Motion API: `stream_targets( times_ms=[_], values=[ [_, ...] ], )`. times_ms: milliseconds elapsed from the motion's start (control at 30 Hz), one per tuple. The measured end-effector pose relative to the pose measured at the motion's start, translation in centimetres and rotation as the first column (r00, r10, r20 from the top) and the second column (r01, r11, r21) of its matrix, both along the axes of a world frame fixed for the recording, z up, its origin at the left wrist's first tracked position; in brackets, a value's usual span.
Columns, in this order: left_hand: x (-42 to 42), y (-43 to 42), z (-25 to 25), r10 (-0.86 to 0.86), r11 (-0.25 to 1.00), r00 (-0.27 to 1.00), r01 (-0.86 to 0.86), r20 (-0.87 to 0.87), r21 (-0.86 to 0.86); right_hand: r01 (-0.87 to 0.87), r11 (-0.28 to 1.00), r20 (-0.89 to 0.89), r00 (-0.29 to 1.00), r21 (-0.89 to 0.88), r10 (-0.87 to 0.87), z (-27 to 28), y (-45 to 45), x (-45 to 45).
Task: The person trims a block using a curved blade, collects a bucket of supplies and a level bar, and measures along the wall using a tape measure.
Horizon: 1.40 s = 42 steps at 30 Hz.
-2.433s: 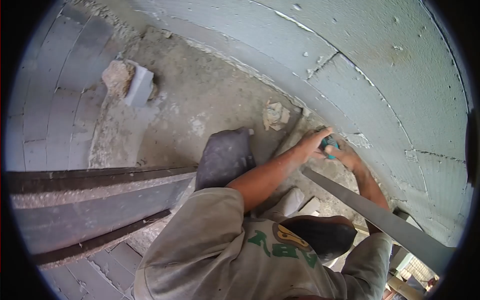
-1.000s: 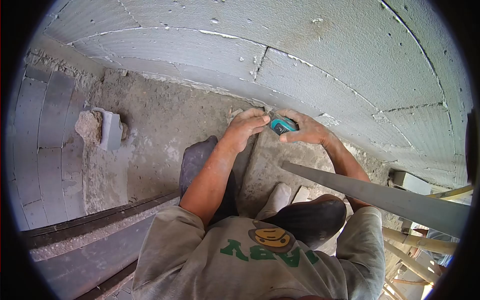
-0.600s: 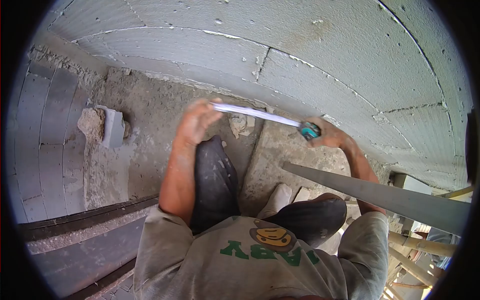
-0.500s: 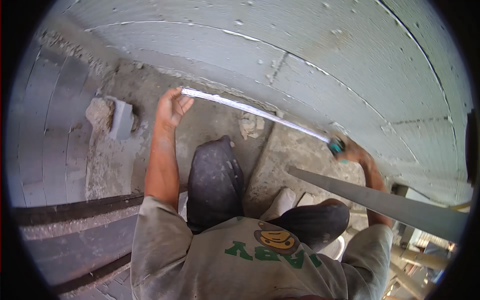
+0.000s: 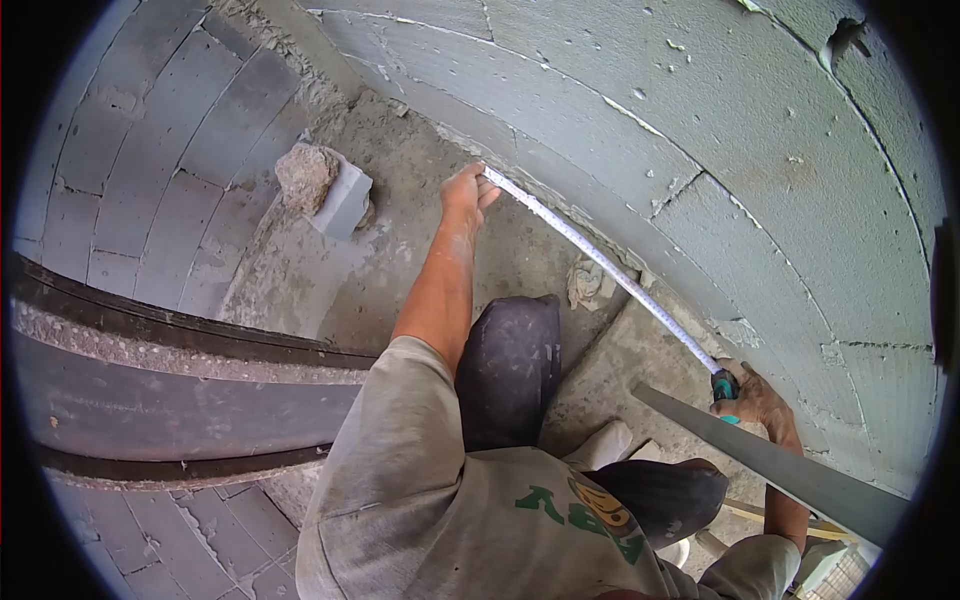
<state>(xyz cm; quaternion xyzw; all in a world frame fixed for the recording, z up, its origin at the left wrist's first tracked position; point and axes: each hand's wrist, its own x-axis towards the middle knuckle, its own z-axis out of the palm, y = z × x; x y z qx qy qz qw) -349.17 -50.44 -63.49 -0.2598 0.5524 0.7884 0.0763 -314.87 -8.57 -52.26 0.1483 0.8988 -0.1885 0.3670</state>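
A white tape measure blade (image 5: 610, 268) runs slantwise along the foot of the block wall, stretched between my hands. My left hand (image 5: 466, 195) pinches its free end near the wall base. At the other end, my right hand (image 5: 757, 398) is wrapped round the dark and teal tape measure case (image 5: 725, 388). Beneath the right forearm side, a long grey flat bar (image 5: 760, 455) slants across the view, partly covering that arm. Whether the blade touches the wall cannot be made out.
A grey block wall (image 5: 640, 110) curves along the far side. At the left, a rough stone and a grey block piece (image 5: 345, 200) sit on the concrete floor (image 5: 400, 260). Dark beams (image 5: 180, 395) cross at lower left. Rubble (image 5: 590, 283) lies by the wall.
The view has turned, so hands, tape and floor objects appear shifted right, and the tape slants more steeply. Both hands keep their hold on the tape measure.
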Motion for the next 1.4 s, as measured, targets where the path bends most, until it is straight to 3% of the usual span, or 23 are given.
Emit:
stream_targets(
  times_ms=[200, 300, 367, 400, 467, 533, 633, 667, 800, 900, 1033, 1100, 1200, 1400],
  values=[
    [0.9, -1.2, 3.1, -0.148, 0.981, 0.975, 0.123, -0.168, -0.152, 0.124, 0.984, 0.023, 0.992, -0.128, -0.122, -1.5, 1.6, -0.3],
    [3.8, 1.1, 3.9, -0.113, 0.965, 0.982, 0.073, -0.150, -0.251, 0.142, 0.963, 0.028, 0.990, -0.230, -0.140, -1.9, 1.2, -1.0],
    [7.4, 3.5, 4.2, -0.202, 0.965, 0.979, 0.193, -0.032, -0.179, 0.229, 0.906, 0.099, 0.973, -0.357, -0.207, -1.6, -0.1, -2.9],
    [9.4, 4.6, 4.0, -0.409, 0.899, 0.912, 0.401, -0.011, -0.176, 0.163, 0.918, 0.097, 0.986, -0.362, -0.137, -0.3, -1.6, -4.6],
    [14.0, 8.2, 1.1, -0.573, 0.818, 0.820, 0.571, -0.004, -0.067, 0.070, 0.891, 0.045, 0.997, -0.449, -0.056, -0.8, -3.1, -7.1],
    [16.7, 10.8, 0.4, -0.747, 0.662, 0.641, 0.696, -0.175, -0.279, 0.016, 0.866, 0.023, 1.000, -0.499, -0.005, -0.4, -4.7, -9.5],
    [16.4, 10.7, 2.0, -0.644, 0.760, 0.758, 0.650, -0.104, 0.029, 0.013, 0.831, 0.009, 1.000, -0.557, -0.009, 0.2, -7.2, -11.1],
    [16.0, 10.3, 3.2, -0.556, 0.825, 0.823, 0.563, -0.113, 0.042, 0.013, 0.810, -0.022, 0.999, -0.586, -0.032, 0.4, -7.6, -11.2],
    [12.3, 7.8, 2.3, -0.349, 0.935, 0.929, 0.336, -0.121, -0.116, 0.024, 0.790, -0.012, 0.999, -0.612, -0.040, 0.2, -7.1, -10.7],
    [6.2, 1.6, 0.4, -0.124, 0.974, 0.981, 0.091, -0.150, -0.209, 0.032, 0.878, 0.095, 0.995, -0.477, 0.015, -0.8, -3.5, -7.5],
    [-1.1, -7.7, 1.2, 0.017, 0.863, 0.996, -0.061, -0.092, -0.501, 0.147, 0.924, 0.205, 0.976, -0.354, -0.077, -2.5, 3.9, 0.4],
    [-3.3, -10.1, 1.8, 0.100, 0.865, 0.990, -0.137, -0.102, -0.483, 0.266, 0.932, 0.335, 0.926, -0.245, -0.176, -1.2, 5.5, 3.5],
    [-3.3, -9.1, 2.2, 0.067, 0.857, 0.990, -0.121, -0.124, -0.500, 0.343, 0.925, 0.388, 0.884, -0.161, -0.261, -0.3, 6.3, 6.1],
    [1.6, -3.2, -3.6, -0.002, 0.983, 1.000, 0.000, -0.013, -0.186, 0.360, 0.916, 0.353, 0.892, -0.176, -0.283, -1.2, 5.8, 6.5]
  ],
)
